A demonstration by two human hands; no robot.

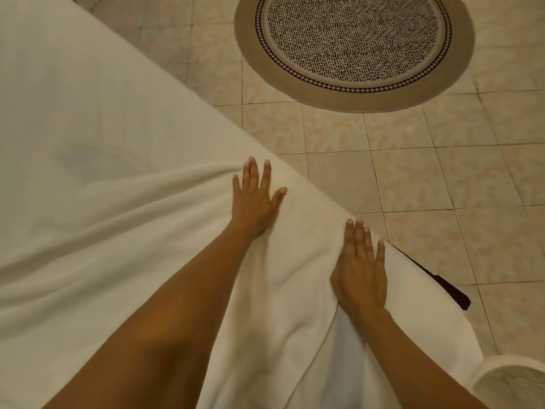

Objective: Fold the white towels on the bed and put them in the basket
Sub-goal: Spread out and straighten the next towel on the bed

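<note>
Towel (274, 290) lies spread along the edge of the bed (73, 128), white on white, so its borders are hard to pick out from the sheet under it; one long fold line runs from the left toward the bed's corner. Both hands rest flat on it with fingers straight and slightly spread, gripping nothing: the left hand (255, 199) presses farther up the cloth near the bed's edge, and the right hand (361, 270) presses nearer the corner, its fingertips just at the edge where the fabric drops toward the tiled floor (413, 178). A pale rounded shape at the lower right corner (513, 382) may be the basket, though too little of it shows to be sure. A round patterned rug (354, 45) lies well apart on the floor beyond. This looks like smoothing a fold, so the task seems far from done. The main risk, as I judge it, is the towel slipping over the edge: much of it sits close to the drop, and a firm outward stroke could drag it off. Pressing unevenly could also skew the fold, since the edges are hard to see against the sheet, and the sheet itself might bunch and be folded in.
</note>
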